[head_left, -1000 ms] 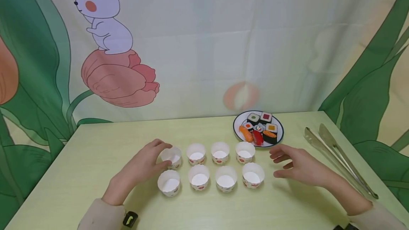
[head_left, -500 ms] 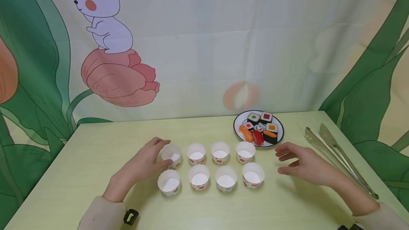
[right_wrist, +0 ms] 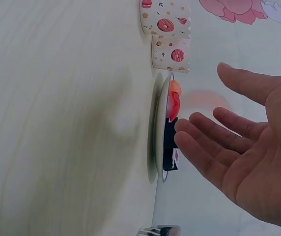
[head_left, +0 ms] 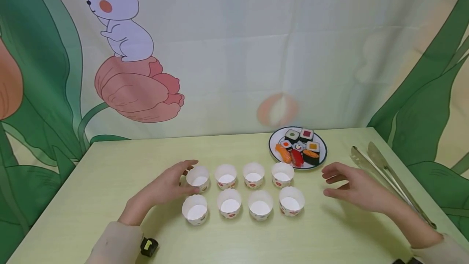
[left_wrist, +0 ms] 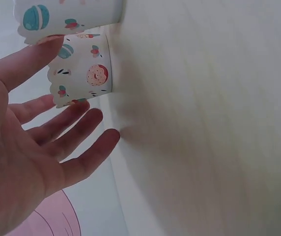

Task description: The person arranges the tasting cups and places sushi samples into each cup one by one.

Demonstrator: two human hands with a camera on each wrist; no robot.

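Two rows of white paper baking cups with printed sweets stand upright on the table. My left hand [head_left: 168,184] is at the far-left cup of the back row [head_left: 198,178], its thumb and loosely bent fingers on either side of the rim. In the left wrist view that cup [left_wrist: 84,71] stands by the spread fingers [left_wrist: 89,157]; whether they touch it I cannot tell. The front-left cup [head_left: 195,210] is just below the thumb. My right hand [head_left: 357,186] hovers to the right of the rows, relaxed and holding nothing, near the plate of sushi pieces [head_left: 323,159].
Several sushi pieces, including a red-topped one [head_left: 297,158], sit on the blue-rimmed plate at the back. Metal tongs [head_left: 393,182] lie along the table's right side. A printed cloth [head_left: 234,52] hangs behind the table's back edge.
My right hand has drifted to the right, away from the cups. The left hand has shifted very slightly by the far-left cup. Cups, plate and tongs stay in place.
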